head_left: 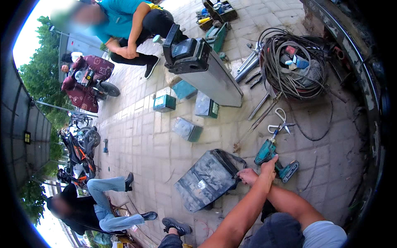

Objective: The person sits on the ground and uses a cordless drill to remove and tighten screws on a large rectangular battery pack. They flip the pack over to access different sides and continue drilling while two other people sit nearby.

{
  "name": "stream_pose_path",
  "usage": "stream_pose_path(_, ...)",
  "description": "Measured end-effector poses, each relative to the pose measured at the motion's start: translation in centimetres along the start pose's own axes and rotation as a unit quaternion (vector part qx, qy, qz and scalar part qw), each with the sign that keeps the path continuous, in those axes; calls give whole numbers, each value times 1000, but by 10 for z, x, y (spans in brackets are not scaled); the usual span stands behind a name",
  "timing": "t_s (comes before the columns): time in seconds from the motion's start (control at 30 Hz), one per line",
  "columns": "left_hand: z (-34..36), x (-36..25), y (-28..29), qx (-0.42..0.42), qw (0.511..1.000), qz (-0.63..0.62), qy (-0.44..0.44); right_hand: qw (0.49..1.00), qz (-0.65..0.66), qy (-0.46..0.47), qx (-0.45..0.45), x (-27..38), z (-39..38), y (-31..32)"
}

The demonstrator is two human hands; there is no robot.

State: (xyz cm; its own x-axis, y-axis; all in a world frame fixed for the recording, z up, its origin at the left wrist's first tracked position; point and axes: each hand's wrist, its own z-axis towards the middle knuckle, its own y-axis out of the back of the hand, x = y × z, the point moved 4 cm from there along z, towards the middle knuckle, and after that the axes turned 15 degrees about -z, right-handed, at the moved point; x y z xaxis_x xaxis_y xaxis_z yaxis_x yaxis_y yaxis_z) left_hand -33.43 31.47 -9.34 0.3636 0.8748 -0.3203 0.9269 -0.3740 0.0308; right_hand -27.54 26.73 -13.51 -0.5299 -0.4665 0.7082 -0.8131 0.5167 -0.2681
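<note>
Up close, bare forearms (237, 221) crossed, left over right, both stretched ahead. Just past them, flat on the brick ground (157, 153), a big dark box (206, 180), blocky and very dusty, with pale scuffs all over, a small white patch in the middle and a black strap (234, 156) by the black end. At the edge of that end, the right hand (248, 176), poking out from under the left wrist, with fingers curled in; cannot tell a real grip from a touch. To the right of the box, a teal drill (265, 152) with a black foot, nose away from the body. Around its handle, the left hand (269, 164), thumb up, fingers closed on the drill but mostly hidden. Just past the nose, scissors (278, 121) with white handles, blades apart. Farther away, a messy coil of cable (272, 68), with metal tools (248, 61) beside it. Left of those, small teal and grey boxes (187, 129) near a tall grey case (211, 80) with a black top. Behind the case, a squatting person (124, 18) in a teal shirt. Far off left, a bike (110, 88) with a dark red cover.
</note>
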Motion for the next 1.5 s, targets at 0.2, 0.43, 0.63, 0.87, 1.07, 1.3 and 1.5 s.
stream_pose_path(0.2, 0, 13, -21, 43, 995, -89, -9, 994, 96, -33, 50, 1, -7, 9)
stream_pose_path(0.43, -51, -24, -13, 243, 951, -185, -52, 983, 144, -40, 111, 12, -13, -6)
stream_pose_path(0.63, -166, -96, 40, 170, 927, 134, -306, 970, 200, -54, 128, 22, -17, 13)
stream_pose_path(0.87, -209, -128, 236, 18, 943, 57, -327, 969, 164, -81, 167, 22, -11, -4)
stream_pose_path(1.07, -223, -123, 282, -87, 906, 174, -376, 976, 150, -70, 141, 51, -33, 10)
stream_pose_path(1.3, -197, -118, 276, -26, 915, 314, -253, 978, 135, -74, 137, 44, -34, 7)
stream_pose_path(1.5, -189, -123, 272, -33, 928, 272, -252, 983, 127, -85, 105, 46, -34, 6)
